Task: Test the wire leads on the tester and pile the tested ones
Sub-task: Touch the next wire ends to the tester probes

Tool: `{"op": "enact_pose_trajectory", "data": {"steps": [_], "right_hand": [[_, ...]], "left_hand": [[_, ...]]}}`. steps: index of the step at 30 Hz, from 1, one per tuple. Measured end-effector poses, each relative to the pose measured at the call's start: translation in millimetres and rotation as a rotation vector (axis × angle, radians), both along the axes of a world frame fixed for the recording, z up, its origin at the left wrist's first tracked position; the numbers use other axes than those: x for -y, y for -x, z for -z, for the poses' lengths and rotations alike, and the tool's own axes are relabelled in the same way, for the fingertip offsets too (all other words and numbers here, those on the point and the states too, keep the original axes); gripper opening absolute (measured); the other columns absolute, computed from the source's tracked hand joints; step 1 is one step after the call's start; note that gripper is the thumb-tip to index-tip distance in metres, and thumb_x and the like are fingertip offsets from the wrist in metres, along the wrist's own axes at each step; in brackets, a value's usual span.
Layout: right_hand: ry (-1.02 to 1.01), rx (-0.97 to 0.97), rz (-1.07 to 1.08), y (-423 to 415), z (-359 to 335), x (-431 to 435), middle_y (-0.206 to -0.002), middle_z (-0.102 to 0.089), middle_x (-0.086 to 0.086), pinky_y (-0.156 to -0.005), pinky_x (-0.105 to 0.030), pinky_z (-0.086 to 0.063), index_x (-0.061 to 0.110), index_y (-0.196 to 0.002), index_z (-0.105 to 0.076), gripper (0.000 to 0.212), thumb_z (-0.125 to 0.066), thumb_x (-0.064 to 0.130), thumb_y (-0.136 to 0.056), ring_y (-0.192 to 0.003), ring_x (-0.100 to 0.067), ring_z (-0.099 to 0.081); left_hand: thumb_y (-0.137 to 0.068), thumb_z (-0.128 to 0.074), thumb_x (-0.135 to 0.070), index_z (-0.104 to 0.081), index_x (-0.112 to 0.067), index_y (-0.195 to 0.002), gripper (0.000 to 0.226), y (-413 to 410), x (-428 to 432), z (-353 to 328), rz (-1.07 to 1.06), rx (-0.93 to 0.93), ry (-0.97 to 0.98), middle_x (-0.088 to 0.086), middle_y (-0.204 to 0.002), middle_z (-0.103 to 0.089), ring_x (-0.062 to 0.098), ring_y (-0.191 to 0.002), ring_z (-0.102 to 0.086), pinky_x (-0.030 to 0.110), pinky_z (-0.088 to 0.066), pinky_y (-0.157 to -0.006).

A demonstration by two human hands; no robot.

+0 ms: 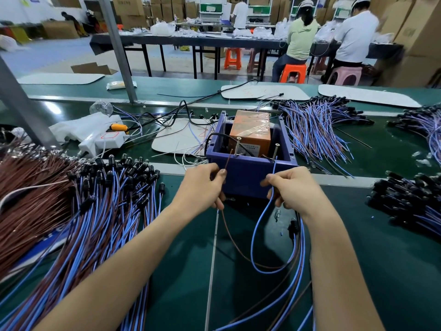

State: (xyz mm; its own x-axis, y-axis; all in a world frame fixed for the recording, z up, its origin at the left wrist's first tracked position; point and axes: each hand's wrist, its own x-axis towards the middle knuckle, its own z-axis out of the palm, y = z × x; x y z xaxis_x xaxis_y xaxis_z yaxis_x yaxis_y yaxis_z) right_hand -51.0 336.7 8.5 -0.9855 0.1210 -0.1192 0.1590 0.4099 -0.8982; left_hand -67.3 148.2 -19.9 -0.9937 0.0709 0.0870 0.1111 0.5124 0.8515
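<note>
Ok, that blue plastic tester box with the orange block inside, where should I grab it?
Probably by its two outer side walls, a hand from each side. The blue plastic tester box is open-topped, but the orange block fills much of it, two upright screws stand at the near rim, and a black cable crosses the left one.

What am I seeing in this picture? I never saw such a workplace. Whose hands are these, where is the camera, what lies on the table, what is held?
No machine here: a person works with bare hands, filmed by a head-worn camera looking down. On the green belt stands the tester, a blue box with an orange block inside. The left hand pinches a brown wire raised toward the left screw at the box's near rim; the right hand pinches a blue wire raised toward the right screw. Piles of similar leads lie on both sides.
</note>
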Motion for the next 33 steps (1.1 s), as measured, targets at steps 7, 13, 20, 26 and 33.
{"op": "enact_pose_trajectory", "data": {"steps": [7,13,20,26,33], "right_hand": [[0.01,-0.004,-0.006,0.8,1.6,0.7,-0.042,-0.056,0.004,-0.034,-0.012,-0.03,0.011,-0.076,-0.072,0.027,-0.054,0.016,-0.096,-0.033,-0.009,-0.044],[0.005,-0.01,-0.017,-0.2,0.2,0.6,-0.044,-0.054,0.003,-0.036,-0.014,-0.031,0.013,-0.073,-0.072,0.029,-0.054,0.017,-0.095,-0.034,-0.009,-0.043],[0.002,-0.02,-0.025,0.2,0.9,0.7,-0.041,-0.054,0.005,-0.036,-0.013,-0.031,0.014,-0.073,-0.071,0.029,-0.053,0.018,-0.096,-0.033,-0.007,-0.042],[0.013,-0.041,-0.027,1.6,4.0,-0.2,-0.039,-0.052,0.005,-0.033,-0.012,-0.03,0.014,-0.072,-0.071,0.029,-0.054,0.016,-0.095,-0.031,-0.007,-0.04],[0.024,-0.035,-0.024,-0.1,1.8,0.1,-0.037,-0.05,0.006,-0.033,-0.012,-0.03,0.012,-0.072,-0.071,0.029,-0.054,0.016,-0.095,-0.029,-0.006,-0.039]], "left_hand": [[-0.099,-0.044,-0.017,-0.054,-0.017,-0.077,0.024,-2.4,-0.8,-1.1,0.037,-0.028,-0.011,0.007,-0.05,-0.064,0.023,-0.04,-0.063,0.025,-0.048,-0.041],[-0.099,-0.047,-0.018,-0.057,-0.017,-0.079,0.022,-4.2,-3.0,-0.8,0.051,-0.056,0.021,0.007,-0.051,-0.064,0.022,-0.037,-0.059,0.021,-0.046,-0.042],[-0.096,-0.051,-0.024,-0.06,-0.023,-0.078,0.02,-3.3,-4.2,0.5,-0.002,-0.141,0.123,-0.001,-0.045,-0.06,0.009,-0.038,-0.054,0.02,-0.043,-0.049],[-0.09,-0.054,-0.025,-0.062,-0.021,-0.074,0.019,-6.0,-6.4,-3.0,-0.046,-0.177,0.198,-0.003,-0.046,-0.059,0.011,-0.051,-0.059,0.029,-0.05,-0.062],[-0.084,-0.055,-0.018,-0.07,-0.018,-0.08,0.015,-6.1,-7.7,-16.4,-0.071,-0.214,0.212,-0.008,-0.058,-0.062,0.022,-0.069,-0.063,0.035,-0.053,-0.07]]}}
